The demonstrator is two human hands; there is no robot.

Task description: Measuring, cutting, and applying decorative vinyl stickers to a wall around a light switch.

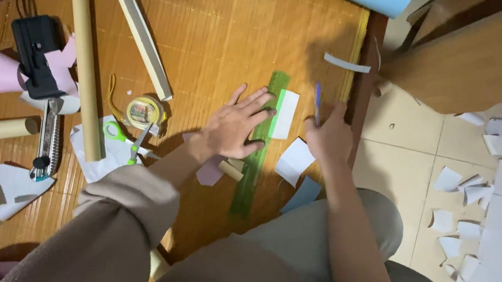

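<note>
one green ruler (258,153) | left hand (234,127) flat on it | right hand (328,138) grasping one pen (318,102) | one white card (284,114)

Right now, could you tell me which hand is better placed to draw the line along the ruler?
The right hand, probably: it already holds the pen just beside the white paper. The left hand lies flat, pressing the green ruler down over that paper.

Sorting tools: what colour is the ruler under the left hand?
Translucent green ruler, pressed by the left hand; head view.
</note>
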